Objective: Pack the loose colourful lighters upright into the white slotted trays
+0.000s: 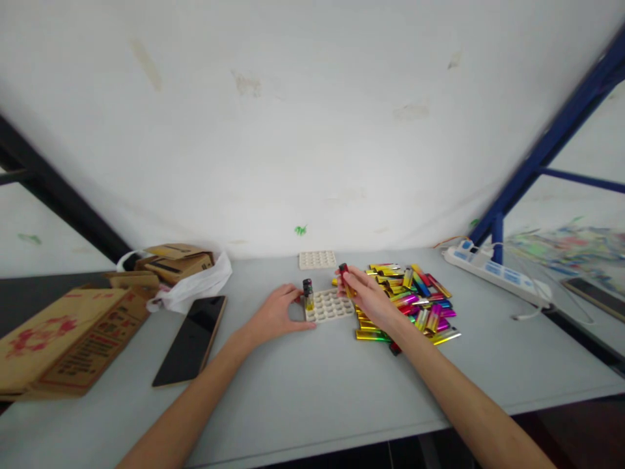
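Observation:
A cream tray with round holes [332, 306] lies on the grey table. One yellow lighter [308, 294] stands upright in its left corner. My left hand [276, 314] rests against the tray's left edge, fingers curled around it. My right hand [367, 296] is closed on a red-topped lighter [344, 274], held upright above the tray's right side. A heap of several shiny coloured lighters [415, 299] lies just right of the tray, partly hidden by my right hand and forearm.
A second holed tray [317, 260] lies by the white back wall. A dark phone [191, 339], a white bag with cardboard pieces [195, 283] and a cardboard box [63, 339] sit on the left. A white power strip [493, 273] lies at the right.

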The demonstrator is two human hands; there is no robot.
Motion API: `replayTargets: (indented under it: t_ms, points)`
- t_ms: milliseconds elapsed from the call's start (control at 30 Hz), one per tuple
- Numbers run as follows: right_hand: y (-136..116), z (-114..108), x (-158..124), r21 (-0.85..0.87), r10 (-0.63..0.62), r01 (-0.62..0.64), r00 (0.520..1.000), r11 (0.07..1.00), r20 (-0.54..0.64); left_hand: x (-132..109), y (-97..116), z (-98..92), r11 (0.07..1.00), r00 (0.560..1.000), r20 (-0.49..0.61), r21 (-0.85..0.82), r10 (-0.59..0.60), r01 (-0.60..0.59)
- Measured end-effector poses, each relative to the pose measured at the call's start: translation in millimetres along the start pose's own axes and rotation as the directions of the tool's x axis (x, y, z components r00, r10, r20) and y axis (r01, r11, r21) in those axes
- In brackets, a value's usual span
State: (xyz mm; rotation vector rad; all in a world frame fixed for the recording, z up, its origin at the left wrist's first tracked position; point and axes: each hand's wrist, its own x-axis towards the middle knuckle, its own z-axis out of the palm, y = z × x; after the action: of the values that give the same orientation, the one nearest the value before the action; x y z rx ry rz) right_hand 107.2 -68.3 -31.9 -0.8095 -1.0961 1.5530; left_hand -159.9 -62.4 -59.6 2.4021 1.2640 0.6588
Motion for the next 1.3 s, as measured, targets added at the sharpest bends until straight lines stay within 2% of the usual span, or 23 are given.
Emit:
replayTargets:
  t_ms: [133,300,433,567,800,933,1067,1200,1233,1300]
  points:
    - [9.0,13.8,-6.9,-0.007,0.076,-0.076,0.988,0.997,0.138,0.0,-0.2,0.3,1.0,1.0,-0.004,-0.004,-0.002,0.002]
    - [19.0,27.9,-12.9,-0.215,0.12,-0.087,0.982,0.973,0.148,-0.7,0.9,-0.3,1.0,1.0,0.002,-0.008,-0.004,0.004]
    - [29.5,30.4,-13.6,-0.386,-0.015,0.047,0.996,0.921,0.086,-0.5,1.9,-0.2,1.0,1.0,-0.002,-0.005,-0.012,0.012]
    - [37.4,31.3,-12.3,-0.532,-0.152,0.159,0.987,0.832,0.056,0.0,3.0,-0.7,1.0,1.0,0.003,-0.006,-0.005,0.005]
    - [39.2,33.9,-11.4,-0.691,-0.24,0.181,0.971,0.699,0.012,-0.6,4.2,-2.6,1.0,1.0,0.015,-0.004,-0.019,0.019]
    - [37.8,34.6,-10.8,-0.692,-0.218,0.194,0.974,0.696,0.053,-0.4,4.3,-2.3,1.0,1.0,0.014,0.002,-0.022,0.022]
    - [34.5,35.8,-10.5,-0.692,-0.253,0.23,0.965,0.684,0.07,-0.3,3.5,-1.5,1.0,1.0,0.004,0.003,-0.01,0.01]
    - [30.5,35.2,-9.5,-0.679,-0.232,0.28,0.959,0.679,0.163,-0.4,1.9,0.0,1.0,1.0,-0.005,0.001,0.0,0.0]
    - [29.6,34.9,-9.2,-0.694,-0.244,0.3,0.952,0.654,0.182,-0.3,1.7,0.3,1.0,1.0,-0.003,0.002,0.002,-0.002]
    - [28.2,34.2,-8.7,-0.761,-0.309,0.354,0.927,0.544,0.211,0.0,1.4,0.6,1.0,1.0,0.002,0.006,0.0,0.0]
